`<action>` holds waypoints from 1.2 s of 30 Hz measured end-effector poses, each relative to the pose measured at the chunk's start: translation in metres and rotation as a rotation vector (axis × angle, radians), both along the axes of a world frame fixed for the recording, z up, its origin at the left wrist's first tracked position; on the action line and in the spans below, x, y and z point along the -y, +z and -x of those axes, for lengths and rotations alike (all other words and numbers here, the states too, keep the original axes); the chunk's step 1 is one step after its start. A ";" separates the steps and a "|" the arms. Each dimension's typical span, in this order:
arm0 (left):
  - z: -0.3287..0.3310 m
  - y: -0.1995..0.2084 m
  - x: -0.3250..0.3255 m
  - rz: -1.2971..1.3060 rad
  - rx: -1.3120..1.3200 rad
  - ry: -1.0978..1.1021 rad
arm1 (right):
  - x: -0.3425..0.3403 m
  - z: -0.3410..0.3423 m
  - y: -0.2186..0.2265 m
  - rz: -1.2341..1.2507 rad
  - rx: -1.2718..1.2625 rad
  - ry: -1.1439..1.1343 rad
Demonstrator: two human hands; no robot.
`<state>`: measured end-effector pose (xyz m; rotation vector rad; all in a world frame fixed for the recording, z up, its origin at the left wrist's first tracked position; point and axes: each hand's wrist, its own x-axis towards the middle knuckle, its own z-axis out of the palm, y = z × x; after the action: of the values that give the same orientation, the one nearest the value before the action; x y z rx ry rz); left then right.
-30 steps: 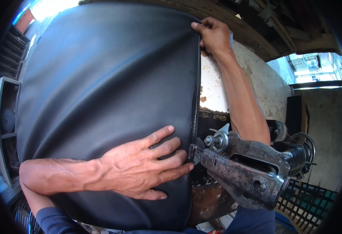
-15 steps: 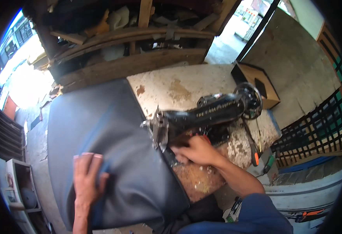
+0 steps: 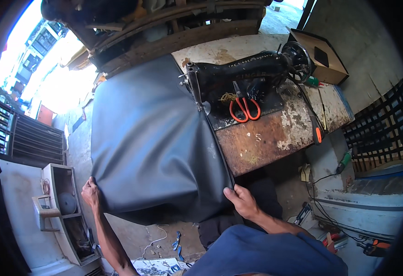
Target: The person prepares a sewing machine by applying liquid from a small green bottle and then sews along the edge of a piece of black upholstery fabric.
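A large sheet of smooth black leather-like material (image 3: 146,133) is spread over the left of the worktable and hangs over its near edge. My left hand (image 3: 91,192) pinches the near left edge of the sheet, fingers closed. On the near right side my right hand (image 3: 244,202) grips the right edge, thumb on top, where a seam runs up to the needle end of a black sewing machine (image 3: 252,69). The far part of that edge passes by the presser foot. Scissors with red-orange handles (image 3: 245,110) lie on the machine's bed.
The worn wooden tabletop (image 3: 252,145) carries an orange-tipped tool (image 3: 319,133) at its right. An open box (image 3: 325,60) stands beyond the handwheel. Behind is a wooden frame (image 3: 155,37). A white cabinet (image 3: 63,202) stands at left, and a green corded tool (image 3: 344,162) lies at right.
My right hand has left the machine bed and now holds the sheet's near right edge. My left hand went from lying flat to gripping the left edge. The view has shifted.
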<state>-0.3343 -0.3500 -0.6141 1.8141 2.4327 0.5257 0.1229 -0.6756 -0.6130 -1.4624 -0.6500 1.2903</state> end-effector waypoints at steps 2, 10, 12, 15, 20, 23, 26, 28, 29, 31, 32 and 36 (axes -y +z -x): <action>0.007 0.014 -0.025 -0.059 -0.099 0.001 | 0.002 -0.001 0.011 -0.032 -0.188 -0.035; -0.035 0.010 -0.070 -0.068 -0.249 -0.084 | 0.012 0.025 0.026 0.066 0.005 -0.131; -0.017 -0.004 -0.072 -0.039 -0.247 -0.060 | 0.017 0.025 0.036 0.086 0.090 -0.092; -0.017 -0.010 -0.076 -0.018 -0.205 -0.051 | 0.022 0.016 0.023 0.232 0.041 0.065; -0.032 -0.009 -0.073 -0.003 -0.230 -0.016 | 0.016 0.032 0.023 0.039 -0.022 -0.202; -0.032 -0.008 -0.068 -0.009 -0.201 0.013 | 0.018 0.021 0.020 0.156 0.053 -0.028; -0.027 -0.006 -0.076 -0.015 -0.164 -0.015 | 0.014 0.016 0.021 0.099 0.057 -0.014; -0.026 -0.008 -0.075 -0.010 -0.177 -0.006 | 0.020 0.015 0.003 0.067 -0.062 -0.013; -0.025 -0.008 -0.077 -0.014 -0.197 0.001 | 0.026 0.018 -0.010 0.039 -0.185 -0.025; -0.019 -0.010 -0.076 -0.023 -0.240 -0.006 | 0.033 0.024 -0.019 0.033 -0.308 -0.025; -0.026 -0.008 -0.072 -0.041 -0.247 -0.018 | 0.032 0.021 -0.020 0.042 -0.292 -0.012; -0.042 0.001 -0.070 -0.243 -0.350 -0.118 | 0.025 0.009 -0.015 0.080 -0.223 0.073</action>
<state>-0.2922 -0.2802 -0.6132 2.3076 2.5439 0.5568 0.1135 -0.7009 -0.6276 -1.3433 -0.5126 1.5257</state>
